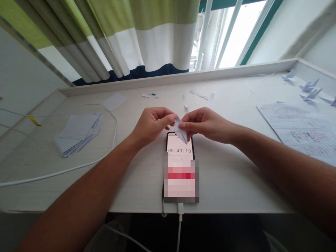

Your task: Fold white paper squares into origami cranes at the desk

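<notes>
Both of my hands hold a small folded piece of white paper [181, 130] over the middle of the white desk [231, 175]. My left hand [153, 123] pinches its upper left edge with thumb and fingers closed. My right hand [206, 124] pinches the right side, fingers curled. The paper's pointed tip hangs down just above a phone [181, 154] lying flat on the desk, whose screen shows a timer reading 00:43:10.
A stack of white paper squares [77, 134] lies at the left, ringed by a white cable [78, 168]. Several folded paper cranes [311, 91] sit at the far right beside a printed sheet [299, 129]. Paper scraps [199, 96] lie near the back ledge. A charging cable [180, 217] hangs off the front edge.
</notes>
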A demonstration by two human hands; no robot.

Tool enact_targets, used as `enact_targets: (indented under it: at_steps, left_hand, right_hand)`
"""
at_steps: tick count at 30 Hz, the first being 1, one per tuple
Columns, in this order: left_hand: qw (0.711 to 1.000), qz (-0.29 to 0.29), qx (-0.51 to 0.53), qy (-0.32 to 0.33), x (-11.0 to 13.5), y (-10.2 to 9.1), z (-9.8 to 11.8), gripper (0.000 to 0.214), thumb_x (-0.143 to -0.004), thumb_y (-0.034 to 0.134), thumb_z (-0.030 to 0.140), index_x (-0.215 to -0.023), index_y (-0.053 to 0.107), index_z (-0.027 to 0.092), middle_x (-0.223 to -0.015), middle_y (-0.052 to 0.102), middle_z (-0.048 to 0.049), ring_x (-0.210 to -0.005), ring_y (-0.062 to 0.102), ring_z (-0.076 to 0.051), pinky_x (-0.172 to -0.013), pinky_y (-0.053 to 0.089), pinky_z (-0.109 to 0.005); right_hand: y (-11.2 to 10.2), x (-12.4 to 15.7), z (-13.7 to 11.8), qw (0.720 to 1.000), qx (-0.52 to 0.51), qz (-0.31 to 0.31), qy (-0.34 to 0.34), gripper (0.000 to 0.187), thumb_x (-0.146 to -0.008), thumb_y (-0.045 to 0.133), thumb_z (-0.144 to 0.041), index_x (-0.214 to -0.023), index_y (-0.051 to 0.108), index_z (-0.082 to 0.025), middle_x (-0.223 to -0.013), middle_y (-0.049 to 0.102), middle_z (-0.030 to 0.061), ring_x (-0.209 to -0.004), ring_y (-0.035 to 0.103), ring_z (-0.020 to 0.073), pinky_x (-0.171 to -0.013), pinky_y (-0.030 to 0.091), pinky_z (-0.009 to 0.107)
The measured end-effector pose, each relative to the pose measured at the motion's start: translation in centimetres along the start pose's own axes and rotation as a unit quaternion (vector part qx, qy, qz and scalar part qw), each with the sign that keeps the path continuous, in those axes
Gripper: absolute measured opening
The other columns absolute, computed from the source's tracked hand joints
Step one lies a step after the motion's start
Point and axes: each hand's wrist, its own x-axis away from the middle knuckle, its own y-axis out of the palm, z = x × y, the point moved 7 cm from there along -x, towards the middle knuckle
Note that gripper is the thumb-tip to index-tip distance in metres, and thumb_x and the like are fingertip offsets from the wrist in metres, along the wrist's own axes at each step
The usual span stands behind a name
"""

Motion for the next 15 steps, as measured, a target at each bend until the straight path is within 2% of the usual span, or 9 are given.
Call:
enact_targets:
  at_steps: [5, 10, 15]
  left_hand:
    - [1.0, 0.013, -0.009, 0.011, 0.03, -0.05, -0.02, 0.017, -0.085, 0.077, 0.03, -0.076, 0.075, 0.016, -0.073, 0.072, -0.0018, -0.068, 0.067, -0.013, -0.063, 0.058, -0.024]
    - [0.998, 0.066, 0.012, -0.002, 0.02, -0.41, -0.42, 0.017, -0.088, 0.07, 0.03, -0.077, 0.07, 0.017, -0.069, 0.069, -0.0011, -0.063, 0.066, -0.013, -0.058, 0.058, -0.025]
    - [0.998, 0.057, 0.013, 0.0, 0.0, -0.09, -0.31, 0.016, -0.088, 0.069, 0.029, -0.076, 0.068, 0.017, -0.066, 0.067, -0.0005, -0.059, 0.063, -0.012, -0.054, 0.053, -0.023]
  right_hand:
    - [0.26, 0.03, -0.21, 1.0, 0.015, -0.005, -0.007, 0.035, -0.087, 0.083, -0.047, -0.087, 0.077, -0.013, -0.079, 0.078, 0.0075, -0.074, 0.075, 0.0188, -0.065, 0.06, 0.031]
    - [0.3, -0.04, -0.48, 0.997, 0.036, 0.043, -0.058, 0.022, -0.092, 0.08, -0.036, -0.094, 0.075, -0.015, -0.078, 0.077, 0.0049, -0.071, 0.072, 0.016, -0.068, 0.06, 0.032]
    - [0.49, -0.24, -0.16, 0.997, 0.001, 0.053, -0.053, 0.026, -0.09, 0.082, -0.038, -0.095, 0.073, -0.014, -0.081, 0.077, 0.0059, -0.075, 0.073, 0.0166, -0.07, 0.061, 0.032]
